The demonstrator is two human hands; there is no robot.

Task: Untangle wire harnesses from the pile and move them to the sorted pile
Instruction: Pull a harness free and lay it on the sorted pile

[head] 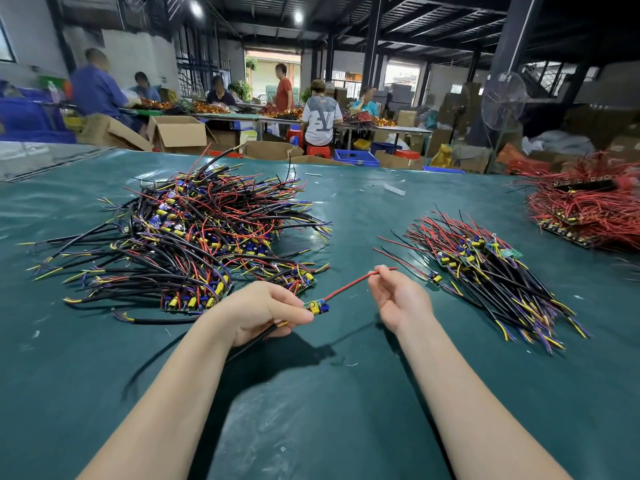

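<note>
From the head view, our left grip pinches a wire harness at its small board, black lead trailing under the palm. Our right grip pinches its red wire near the end. The harness is held over the bench, between the tangled pile and the sorted pile.

Workshop interior. Counter under glossy teal sheet, foreground. Dark steel roof beams overhead; two round ceiling lamps lit. Black steel columns mid-hall. White wall at left. Open doorway at far end, daylight beyond. Pedestal fan at right. Open cardboard boxes, blue crate, red stools beside far tables; people seated and standing there.
</note>
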